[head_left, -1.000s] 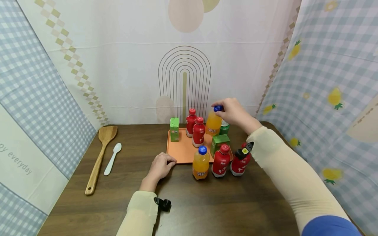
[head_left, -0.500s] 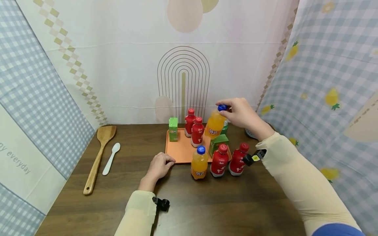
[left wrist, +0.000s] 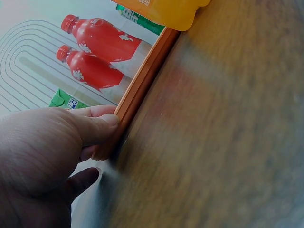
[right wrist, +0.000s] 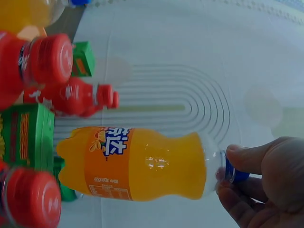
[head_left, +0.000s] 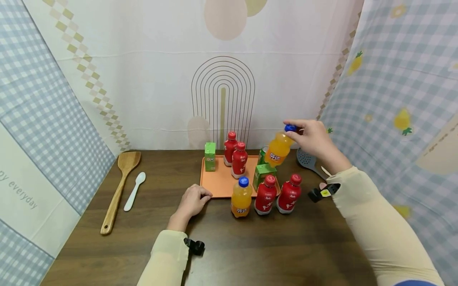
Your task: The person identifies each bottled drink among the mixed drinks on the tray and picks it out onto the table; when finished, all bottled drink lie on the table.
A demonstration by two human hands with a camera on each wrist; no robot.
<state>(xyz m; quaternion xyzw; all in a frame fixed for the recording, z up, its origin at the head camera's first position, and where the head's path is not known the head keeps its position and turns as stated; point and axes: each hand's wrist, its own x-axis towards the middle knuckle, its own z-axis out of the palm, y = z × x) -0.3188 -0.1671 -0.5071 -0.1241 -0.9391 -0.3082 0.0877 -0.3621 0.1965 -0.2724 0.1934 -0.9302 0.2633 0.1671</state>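
My right hand [head_left: 315,137] pinches an orange soda bottle [head_left: 278,150] by its blue cap. The bottle hangs tilted in the air by the right side of an orange tray [head_left: 219,186]. Thumb and fingers of my left hand [left wrist: 42,147] pinch the tray's rim at its near left corner. On the tray stand two red bottles [head_left: 239,161], a small green carton [head_left: 210,157], a wider green carton [head_left: 264,173] and a green can [head_left: 262,154]. The held bottle partly covers the can.
In front of the tray stand another orange soda bottle [head_left: 241,200] and two red bottles [head_left: 289,194]. A wooden spatula [head_left: 121,184] and a white spoon [head_left: 135,191] lie at left. A grey slotted utensil [head_left: 306,159] lies at right, partly behind my right arm.
My right hand has carried the orange soda bottle to the right, from above the tray toward its right edge. The can and the slotted utensil show more now. My left hand has stayed put.
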